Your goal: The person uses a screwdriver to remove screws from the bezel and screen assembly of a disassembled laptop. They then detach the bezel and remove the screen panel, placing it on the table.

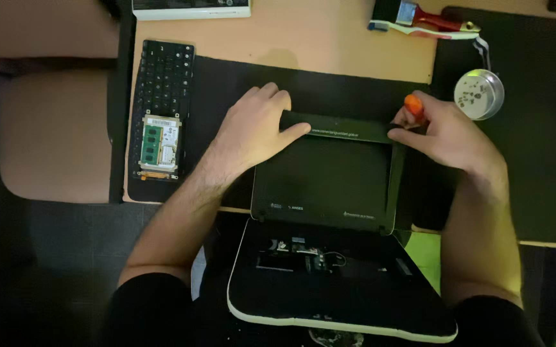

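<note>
Left hand (252, 132) pressed flat on laptop (329, 180) lid's top edge, gripping nothing; right hand (448, 135) clenched on orange screwdriver (414, 107) at lid's top right corner; loose keyboard (160, 96) off left; tin (478, 94) right.

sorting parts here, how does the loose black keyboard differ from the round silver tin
The loose black keyboard is a long flat rectangle left of the hands; the round silver tin sits right of them. The keyboard carries a hard drive and memory stick; the tin holds small dark bits. Both rest on black mats, untouched.
</note>
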